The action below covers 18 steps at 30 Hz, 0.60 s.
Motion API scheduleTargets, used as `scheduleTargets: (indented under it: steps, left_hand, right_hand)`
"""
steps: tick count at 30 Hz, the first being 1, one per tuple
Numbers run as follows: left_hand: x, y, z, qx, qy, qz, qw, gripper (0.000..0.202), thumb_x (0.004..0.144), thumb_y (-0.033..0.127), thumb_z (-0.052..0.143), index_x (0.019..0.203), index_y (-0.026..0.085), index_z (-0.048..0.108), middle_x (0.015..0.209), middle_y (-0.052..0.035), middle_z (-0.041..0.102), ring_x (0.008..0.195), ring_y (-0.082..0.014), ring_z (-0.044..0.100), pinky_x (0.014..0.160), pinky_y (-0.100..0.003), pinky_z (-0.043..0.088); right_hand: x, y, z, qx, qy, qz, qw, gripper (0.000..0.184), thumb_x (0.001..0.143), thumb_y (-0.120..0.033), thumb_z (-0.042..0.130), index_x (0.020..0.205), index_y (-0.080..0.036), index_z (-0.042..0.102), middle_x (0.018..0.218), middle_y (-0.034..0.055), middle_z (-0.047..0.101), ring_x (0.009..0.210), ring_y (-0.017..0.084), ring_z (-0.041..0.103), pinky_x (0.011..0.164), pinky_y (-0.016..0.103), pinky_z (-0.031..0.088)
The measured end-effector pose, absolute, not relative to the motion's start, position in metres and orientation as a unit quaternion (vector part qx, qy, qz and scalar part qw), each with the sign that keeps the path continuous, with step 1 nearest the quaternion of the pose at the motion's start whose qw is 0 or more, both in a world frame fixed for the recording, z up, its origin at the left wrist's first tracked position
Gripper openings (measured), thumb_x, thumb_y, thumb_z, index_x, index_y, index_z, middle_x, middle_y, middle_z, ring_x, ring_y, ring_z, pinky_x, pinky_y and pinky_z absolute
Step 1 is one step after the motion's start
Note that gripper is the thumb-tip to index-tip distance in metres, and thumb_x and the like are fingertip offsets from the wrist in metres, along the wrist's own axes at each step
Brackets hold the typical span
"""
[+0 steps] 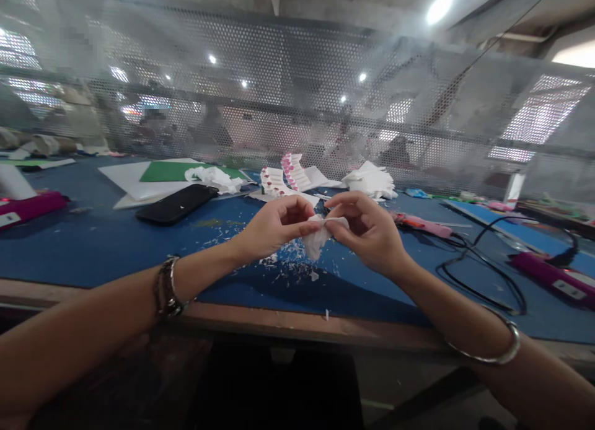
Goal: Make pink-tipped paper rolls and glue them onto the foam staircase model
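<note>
Between my two hands, above the blue tabletop (pixel 372 293), is a small crumpled piece of white tissue (pixel 316 241). My left hand (pixel 283 222) pinches its left side between thumb and fingers. On its right side, the thumb and fingertips of my right hand (pixel 365 232) press together on the same tissue. White paper scraps (pixel 288 269) lie scattered below and around the hands. Just behind them stand folded white strips with pink and dark red tips (pixel 294 173). Whether anything is wrapped inside the tissue is hidden.
A black phone (pixel 179 204) lies left, by white and green sheets (pixel 162 171) and crumpled tissue (pixel 216 179). A stack of white tissue (pixel 369 181) sits behind my right hand. To the right are a pink-handled tool (pixel 427 225), a black cable (pixel 446 272) and a magenta power strip (pixel 553 278).
</note>
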State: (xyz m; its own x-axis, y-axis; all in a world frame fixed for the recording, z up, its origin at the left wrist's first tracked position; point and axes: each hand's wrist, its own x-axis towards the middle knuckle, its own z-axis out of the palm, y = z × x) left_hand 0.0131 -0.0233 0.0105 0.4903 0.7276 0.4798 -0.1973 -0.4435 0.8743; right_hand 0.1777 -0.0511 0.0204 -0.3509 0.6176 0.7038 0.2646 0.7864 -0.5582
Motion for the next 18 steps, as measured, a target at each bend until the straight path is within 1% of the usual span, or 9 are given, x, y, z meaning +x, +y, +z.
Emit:
scheduleTargets:
  steps: [2, 4, 7, 9, 14, 18]
  left_hand:
    - [0.0129, -0.0229, 0.0108, 0.704, 0.204, 0.454, 0.507, 0.016, 0.064, 0.02, 0.063, 0.076, 0.014, 0.055, 0.066, 0.002, 0.057, 0.059, -0.0066, 0.053, 0.056, -0.018, 0.042]
    - [0.0129, -0.0223, 0.0106, 0.707, 0.212, 0.445, 0.507, 0.014, 0.065, 0.021, 0.062, 0.077, 0.014, 0.059, 0.069, -0.0002, 0.061, 0.062, -0.0083, 0.055, 0.059, -0.02, 0.044]
    - [0.0132, -0.0209, 0.0095, 0.716, 0.211, 0.459, 0.482, 0.008, 0.067, 0.019, 0.06, 0.073, 0.015, 0.063, 0.07, -0.0012, 0.065, 0.064, -0.0097, 0.057, 0.061, -0.022, 0.046]
    - [0.0132, -0.0198, 0.0084, 0.724, 0.209, 0.472, 0.457, 0.009, 0.068, 0.019, 0.059, 0.075, 0.015, 0.064, 0.073, -0.0024, 0.067, 0.066, -0.0112, 0.059, 0.064, -0.024, 0.047]
    - [0.0129, -0.0178, 0.0057, 0.747, 0.211, 0.489, 0.398, 0.015, 0.071, 0.02, 0.057, 0.082, 0.017, 0.066, 0.083, -0.0045, 0.069, 0.077, -0.014, 0.061, 0.07, -0.027, 0.048]
    - [0.0127, -0.018, 0.0057, 0.755, 0.217, 0.485, 0.385, 0.016, 0.072, 0.021, 0.055, 0.083, 0.016, 0.066, 0.084, -0.005, 0.069, 0.077, -0.0138, 0.061, 0.071, -0.026, 0.049]
  right_hand:
    - [0.1786, -0.0511, 0.0203, -0.281, -0.803, 0.164, 0.5, 0.014, 0.073, -0.014, 0.053, 0.086, -0.018, 0.049, 0.06, -0.006, 0.05, 0.05, 0.003, 0.046, 0.045, 0.016, 0.037]
    - [0.1795, -0.051, 0.0199, -0.285, -0.802, 0.15, 0.503, 0.011, 0.074, -0.015, 0.052, 0.084, -0.018, 0.048, 0.059, -0.006, 0.05, 0.05, 0.004, 0.047, 0.045, 0.016, 0.037]
    - [0.1806, -0.0511, 0.0196, -0.296, -0.8, 0.109, 0.51, 0.008, 0.074, -0.016, 0.052, 0.081, -0.019, 0.049, 0.059, -0.0058, 0.051, 0.051, 0.005, 0.049, 0.045, 0.017, 0.038]
    - [0.1811, -0.0513, 0.0202, -0.3, -0.802, 0.072, 0.511, 0.007, 0.075, -0.015, 0.05, 0.08, -0.019, 0.051, 0.06, -0.0052, 0.052, 0.051, 0.005, 0.05, 0.045, 0.017, 0.039]
    - [0.1817, -0.0504, 0.023, -0.271, -0.846, -0.051, 0.456, 0.015, 0.076, -0.013, 0.047, 0.079, -0.02, 0.06, 0.071, -0.0012, 0.063, 0.061, 0.008, 0.057, 0.058, 0.021, 0.045]
    - [0.1828, -0.0476, 0.023, -0.237, -0.871, -0.096, 0.419, 0.013, 0.075, -0.015, 0.052, 0.082, -0.018, 0.063, 0.073, 0.0011, 0.067, 0.066, 0.009, 0.06, 0.064, 0.022, 0.046]
